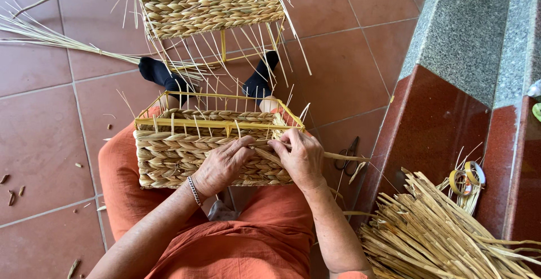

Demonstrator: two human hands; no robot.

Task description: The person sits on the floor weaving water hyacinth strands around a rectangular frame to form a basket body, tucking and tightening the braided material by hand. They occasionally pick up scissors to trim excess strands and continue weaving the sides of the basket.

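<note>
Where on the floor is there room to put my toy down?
The red floor tiles left of the basket are mostly bare, with only a few small scraps. The tiles between the basket and the stone step are open too, beyond the scissors. It is crowded lower right by the straw bundle and around the feet.

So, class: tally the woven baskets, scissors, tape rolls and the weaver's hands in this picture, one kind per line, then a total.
Baskets: 2
Scissors: 1
Tape rolls: 2
Hands: 2, left hand, right hand
Total: 7
</note>
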